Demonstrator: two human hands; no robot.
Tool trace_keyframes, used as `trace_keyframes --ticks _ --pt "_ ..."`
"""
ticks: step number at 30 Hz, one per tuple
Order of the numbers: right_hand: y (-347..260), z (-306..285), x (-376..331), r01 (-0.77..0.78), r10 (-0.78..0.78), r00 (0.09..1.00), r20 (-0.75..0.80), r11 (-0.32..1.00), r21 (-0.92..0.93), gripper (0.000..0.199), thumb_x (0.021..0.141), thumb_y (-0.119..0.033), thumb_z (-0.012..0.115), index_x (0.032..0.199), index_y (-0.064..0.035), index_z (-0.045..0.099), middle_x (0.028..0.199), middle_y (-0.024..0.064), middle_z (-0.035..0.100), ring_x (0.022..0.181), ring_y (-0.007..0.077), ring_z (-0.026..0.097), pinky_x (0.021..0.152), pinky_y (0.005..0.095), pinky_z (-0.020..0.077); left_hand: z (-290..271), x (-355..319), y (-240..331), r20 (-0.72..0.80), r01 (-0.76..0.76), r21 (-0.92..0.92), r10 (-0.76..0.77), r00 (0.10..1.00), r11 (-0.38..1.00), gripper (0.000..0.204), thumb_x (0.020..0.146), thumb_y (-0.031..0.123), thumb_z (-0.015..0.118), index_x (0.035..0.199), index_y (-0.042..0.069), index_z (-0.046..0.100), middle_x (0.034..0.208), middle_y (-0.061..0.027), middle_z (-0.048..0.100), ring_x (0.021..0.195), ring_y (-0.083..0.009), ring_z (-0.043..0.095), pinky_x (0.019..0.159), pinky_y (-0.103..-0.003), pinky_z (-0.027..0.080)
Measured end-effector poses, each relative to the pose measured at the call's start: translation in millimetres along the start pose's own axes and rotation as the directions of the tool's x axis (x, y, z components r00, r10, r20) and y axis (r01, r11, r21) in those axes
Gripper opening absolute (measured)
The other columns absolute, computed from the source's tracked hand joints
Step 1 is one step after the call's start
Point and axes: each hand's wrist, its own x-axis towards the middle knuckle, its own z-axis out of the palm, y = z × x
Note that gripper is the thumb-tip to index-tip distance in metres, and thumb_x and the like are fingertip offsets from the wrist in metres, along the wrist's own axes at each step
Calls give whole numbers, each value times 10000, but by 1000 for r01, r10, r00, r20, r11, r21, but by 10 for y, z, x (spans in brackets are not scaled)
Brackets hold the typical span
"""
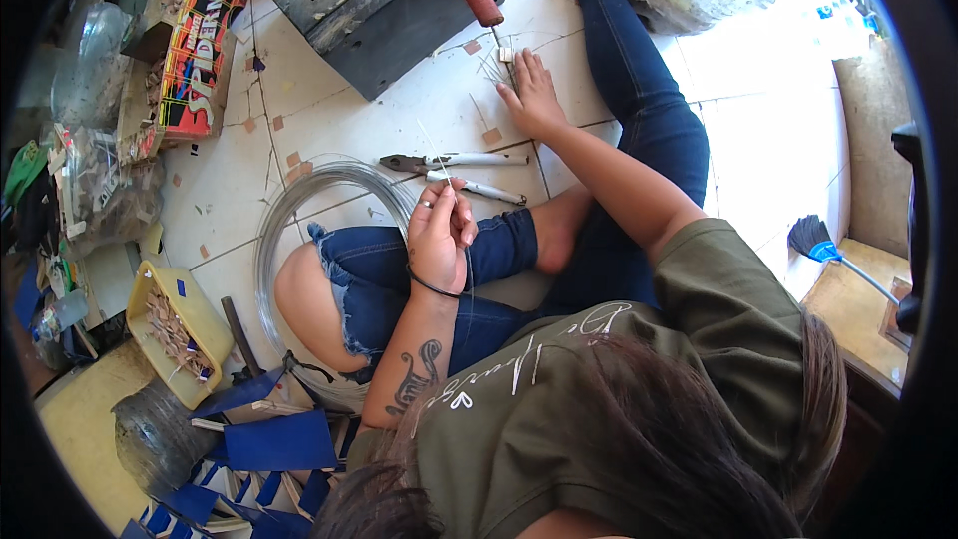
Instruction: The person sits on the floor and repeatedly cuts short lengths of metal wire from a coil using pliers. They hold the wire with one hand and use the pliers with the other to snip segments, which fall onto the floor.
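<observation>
My left hand (439, 237) is closed, pinching a thin metal wire (448, 172) that sticks up past the fingertips and trails down below the wrist. My right hand (534, 97) lies on the tiles with its fingers stretched out, beside several short cut wires (492, 71) and a small pale block (506, 55). Just beyond it, a tool with a wooden handle and red end (481, 2) points its thin metal shaft toward that block. Between my hands rest pliers (404, 164) with white-wrapped handles. A coil of wire (271, 240) loops around my bent left knee.
A dark board (399, 25) covers the floor ahead. At left stand a red printed box (203, 45) and a yellow basket (206, 304) of small wooden pieces. Blue-covered blocks (279, 441) pile up near left. Small wood squares (292, 160) dot the tiles; a broom (820, 245) is at right.
</observation>
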Motion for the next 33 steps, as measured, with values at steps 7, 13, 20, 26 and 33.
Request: trace_keyframes --ticks 7,13,20,26,33 --pt "143 -240 628 28 -45 990 -132 991 -128 587 845 -378 389 1274 7 278 1354 161 220 1266 298 169 1026 350 165 -25 -39 16 6 1 -6 -1 1000 1000 162 888 146 377 942 35 482 618 -10 436 467 -76 361 447 -191 286" --pt "83 -102 228 127 -120 992 44 969 -214 660 835 -456 348 1295 3 230 1373 167 163 1278 292 134 1027 397 136 20 -52 36 33 -13 -19 13 999 1000 164 888 150 375 931 32 481 627 -8 436 466 -75 359 449 -191 288" --pt "-226 19 -184 112 -97 990 107 983 -144 719 808 -454 396 1284 52 209 1355 221 158 1269 335 126 1024 410 134 26 -67 17 66 -9 -27 11 998 1000 168 886 147 377 925 29 490 627 -9 434 474 -79 368 453 -187 296" --pt "-264 -242 37 100 -119 987 -110 981 -169 474 716 -208 555 1159 -69 459 1225 138 391 1162 284 330 945 359 291 -55 -52 33 57 -71 -23 72 996 997 164 884 139 380 929 27 491 633 -15 440 478 -81 373 455 -190 308" --pt "-336 -359 258 410 -392 912 121 868 -279 250 699 -220 595 920 -103 594 995 42 539 992 212 465 855 344 364 -41 -38 21 63 -42 -22 43 997 999 159 882 147 388 920 32 491 634 -14 444 474 -79 378 453 -189 319"
